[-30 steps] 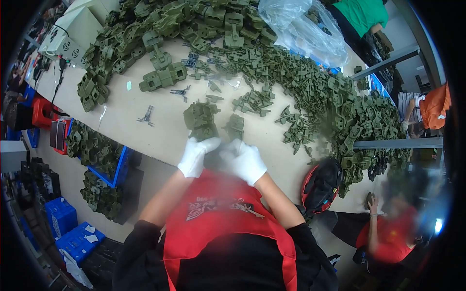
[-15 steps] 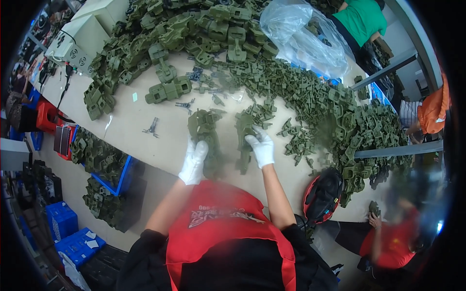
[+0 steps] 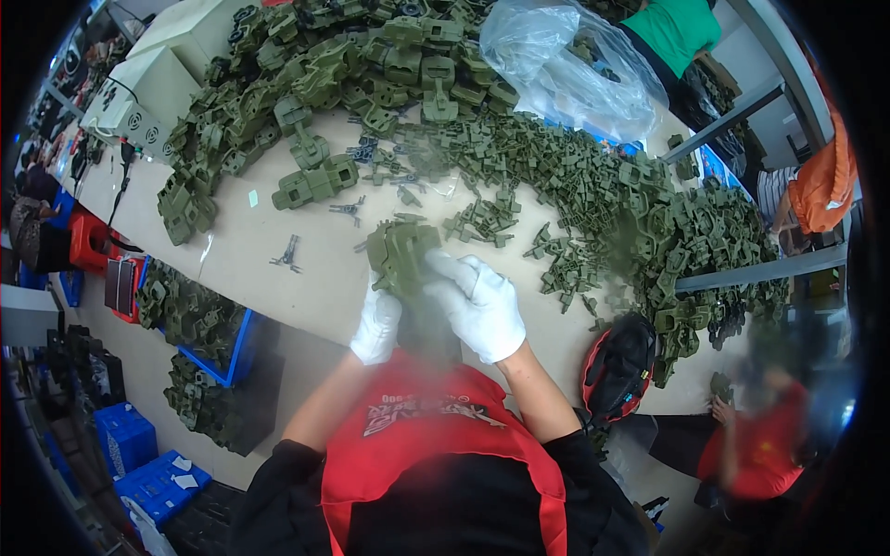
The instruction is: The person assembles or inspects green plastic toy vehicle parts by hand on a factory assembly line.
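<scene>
My left hand (image 3: 377, 324), in a white glove, is closed round the left side of an olive-green plastic toy vehicle body (image 3: 402, 255) above the table's front edge. From the right, my gloved right hand (image 3: 484, 311) presses its bent fingers onto the same body. The narrower green piece that this hand held cannot be told apart now; the lower part of what I hold is blurred. Just beyond my hands lie small dark grey pieces (image 3: 347, 210) and a loose cluster of small green parts (image 3: 484, 218).
Green vehicle bodies (image 3: 334, 69) are heaped at the back, small green parts (image 3: 556, 167) to the right. A black-and-red bag (image 3: 619, 368) sits at the right front edge. Blue crates (image 3: 227, 366) of parts stand at left. A co-worker in red (image 3: 765, 445) sits at right.
My right hand has moved left with its narrower green piece and met the vehicle body in my left hand. The two hands, apart before, are now together on it.
</scene>
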Demonstrator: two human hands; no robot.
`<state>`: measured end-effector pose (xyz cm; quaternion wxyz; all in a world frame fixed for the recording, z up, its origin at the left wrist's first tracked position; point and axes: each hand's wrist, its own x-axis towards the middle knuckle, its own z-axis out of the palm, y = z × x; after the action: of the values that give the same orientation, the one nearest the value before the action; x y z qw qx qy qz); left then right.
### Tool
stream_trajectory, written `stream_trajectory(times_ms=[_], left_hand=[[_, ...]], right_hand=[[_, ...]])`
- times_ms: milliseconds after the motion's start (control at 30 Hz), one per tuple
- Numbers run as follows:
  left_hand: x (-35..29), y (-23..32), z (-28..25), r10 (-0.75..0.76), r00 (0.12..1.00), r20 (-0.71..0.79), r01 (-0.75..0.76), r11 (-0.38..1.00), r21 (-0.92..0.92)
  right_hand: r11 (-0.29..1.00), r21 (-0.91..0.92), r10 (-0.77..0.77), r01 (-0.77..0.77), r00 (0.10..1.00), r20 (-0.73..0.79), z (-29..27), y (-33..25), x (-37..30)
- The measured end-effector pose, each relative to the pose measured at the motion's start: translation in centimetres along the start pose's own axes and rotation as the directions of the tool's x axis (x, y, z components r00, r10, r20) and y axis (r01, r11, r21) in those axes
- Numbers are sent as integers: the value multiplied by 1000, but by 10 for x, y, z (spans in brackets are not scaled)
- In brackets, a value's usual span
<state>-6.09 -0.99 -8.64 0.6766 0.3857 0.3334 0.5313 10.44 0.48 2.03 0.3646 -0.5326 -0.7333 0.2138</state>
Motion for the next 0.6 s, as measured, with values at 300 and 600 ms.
stream_trajectory(times_ms=[300,600], left_hand=[[1,19,19,-10,1000,-15,9,996,-86],[26,45,34,-149,988,-50,115,902,-416]], right_hand=[[999,-40,-15,14,1000,-18,8,3,1],[842,445,206,-306,944,258,2,26,26]])
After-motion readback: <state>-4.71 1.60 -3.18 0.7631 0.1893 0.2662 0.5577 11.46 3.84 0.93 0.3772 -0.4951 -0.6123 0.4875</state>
